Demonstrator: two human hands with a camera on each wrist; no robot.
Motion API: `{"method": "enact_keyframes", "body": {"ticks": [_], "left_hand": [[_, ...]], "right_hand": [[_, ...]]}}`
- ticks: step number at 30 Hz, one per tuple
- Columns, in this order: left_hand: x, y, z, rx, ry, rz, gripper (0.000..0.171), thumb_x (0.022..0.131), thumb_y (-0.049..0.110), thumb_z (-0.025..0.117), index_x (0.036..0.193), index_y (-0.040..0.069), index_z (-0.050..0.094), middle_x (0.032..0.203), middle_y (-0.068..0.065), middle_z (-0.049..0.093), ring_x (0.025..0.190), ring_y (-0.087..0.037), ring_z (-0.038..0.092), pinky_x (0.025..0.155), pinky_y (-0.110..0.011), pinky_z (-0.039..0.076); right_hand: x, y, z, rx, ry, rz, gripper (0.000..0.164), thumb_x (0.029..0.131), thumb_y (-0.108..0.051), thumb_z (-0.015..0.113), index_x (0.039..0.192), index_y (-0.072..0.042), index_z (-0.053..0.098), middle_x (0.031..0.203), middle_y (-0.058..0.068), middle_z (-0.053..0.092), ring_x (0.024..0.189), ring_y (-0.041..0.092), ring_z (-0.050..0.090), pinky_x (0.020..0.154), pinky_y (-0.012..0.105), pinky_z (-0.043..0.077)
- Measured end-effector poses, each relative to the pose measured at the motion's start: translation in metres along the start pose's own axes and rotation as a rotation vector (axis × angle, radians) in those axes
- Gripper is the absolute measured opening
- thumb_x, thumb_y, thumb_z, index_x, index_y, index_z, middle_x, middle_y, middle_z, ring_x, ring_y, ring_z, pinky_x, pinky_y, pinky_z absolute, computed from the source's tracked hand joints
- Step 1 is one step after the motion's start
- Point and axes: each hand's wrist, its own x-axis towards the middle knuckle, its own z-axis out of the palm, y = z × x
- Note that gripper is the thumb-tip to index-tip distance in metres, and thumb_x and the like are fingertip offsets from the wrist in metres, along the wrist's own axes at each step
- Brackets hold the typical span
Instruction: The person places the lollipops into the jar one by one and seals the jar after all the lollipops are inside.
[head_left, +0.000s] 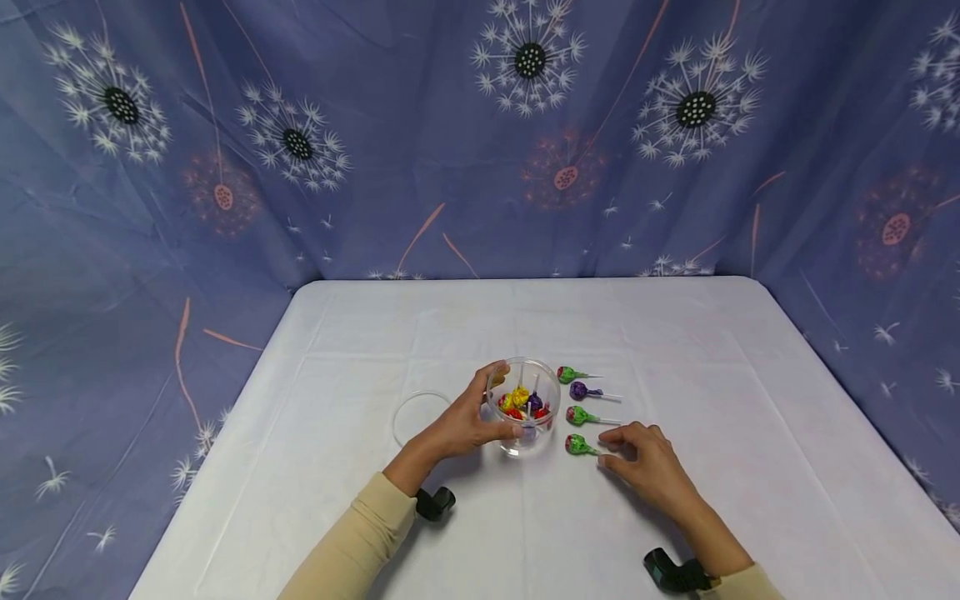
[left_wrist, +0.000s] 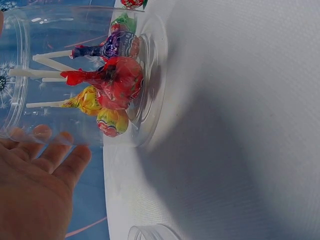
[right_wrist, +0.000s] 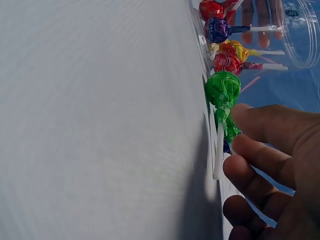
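L hand [head_left: 467, 423] is curled round the jar [head_left: 534, 443], approx. midway btwn the table's [head_left: 675, 333] L & R edges; yellow, red & purple pops [head_left: 519, 397] inside, sticks up. R hand [head_left: 654, 468] is part open, holding nothing, thumb & index either side of the stick of a green pop [head_left: 577, 445]; can't tell if touching. That pop's farthest from the far edge in a row of 4 R of jar, w/ 2 other greens [head_left: 577, 415] & a purple pop [head_left: 579, 391]. Lid [head_left: 418, 417] is twd L edge.
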Motion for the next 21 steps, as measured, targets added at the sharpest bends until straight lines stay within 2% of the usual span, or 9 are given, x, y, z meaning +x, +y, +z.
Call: {"method": "enact_keyframes", "body": {"ticks": [7, 13, 21], "left_hand": [[0.0, -0.001, 0.0, 0.005, 0.001, -0.006, 0.094, 0.077, 0.038, 0.077, 0.147, 0.033, 0.016, 0.153, -0.004, 0.029, 0.141, -0.03, 0.031, 0.116, -0.047, 0.027], [0.001, 0.0, 0.0, 0.0, 0.001, -0.001, 0.093, 0.077, 0.038, 0.077, 0.147, 0.034, 0.016, 0.153, -0.003, 0.029, 0.141, -0.031, 0.031, 0.116, -0.047, 0.027], [-0.001, 0.0, 0.001, 0.002, 0.003, -0.011, 0.092, 0.077, 0.038, 0.077, 0.147, 0.035, 0.016, 0.153, 0.0, 0.028, 0.141, -0.028, 0.031, 0.116, -0.047, 0.028]], "right_hand": [[-0.001, 0.007, 0.004, 0.025, -0.003, -0.017, 0.021, 0.073, -0.015, 0.08, 0.092, -0.018, 0.072, 0.085, -0.004, 0.065, 0.078, 0.01, 0.043, 0.068, 0.025, 0.035], [-0.002, 0.01, 0.009, -0.003, 0.042, -0.069, 0.021, 0.07, -0.011, 0.08, 0.089, -0.019, 0.073, 0.081, -0.007, 0.061, 0.077, 0.008, 0.042, 0.07, 0.027, 0.03], [-0.002, 0.01, 0.013, -0.017, 0.066, -0.04, 0.016, 0.071, -0.009, 0.079, 0.079, -0.019, 0.071, 0.072, -0.009, 0.053, 0.072, 0.008, 0.037, 0.069, 0.028, 0.027]]}}
